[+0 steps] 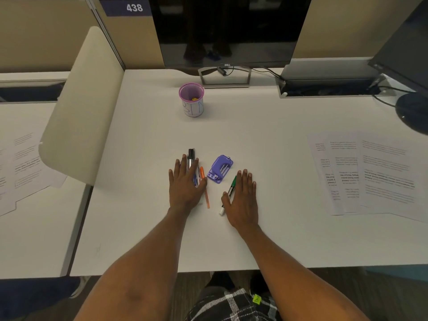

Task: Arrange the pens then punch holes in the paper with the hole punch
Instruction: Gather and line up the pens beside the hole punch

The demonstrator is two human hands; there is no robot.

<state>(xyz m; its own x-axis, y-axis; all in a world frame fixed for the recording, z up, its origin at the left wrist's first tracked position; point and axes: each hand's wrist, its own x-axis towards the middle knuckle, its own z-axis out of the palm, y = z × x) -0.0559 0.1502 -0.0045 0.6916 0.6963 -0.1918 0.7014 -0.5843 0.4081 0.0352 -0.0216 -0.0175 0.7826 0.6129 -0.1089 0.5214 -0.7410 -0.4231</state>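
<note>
Pens first: a small cluster lies at the desk's centre, with a black-capped marker [190,158], a blue pen [195,179] and an orange pen [204,187] side by side, and the left hand [185,181] rests flat over them, fingers spread and extended, gripping nothing. Just to the right sits the purple hole punch [220,169], untouched, between the two hands. On its far side a green marker [229,193] lies apart from the cluster, angled, with the right hand [240,198] flat beside it, thumb touching the barrel, fingers straight and uncurled. So this looks like the arranging step, barely under way, and the punching is not yet begun. The next move, I'd judge, calls for curling fingers round the pens and gathering the stray green one, perhaps toward the purple mesh cup [191,99] standing upright farther back near the monitor [228,28]. The sheets of paper [370,172] wait well off to the right on the white desk [139,228], fanned and overlapping.
</note>
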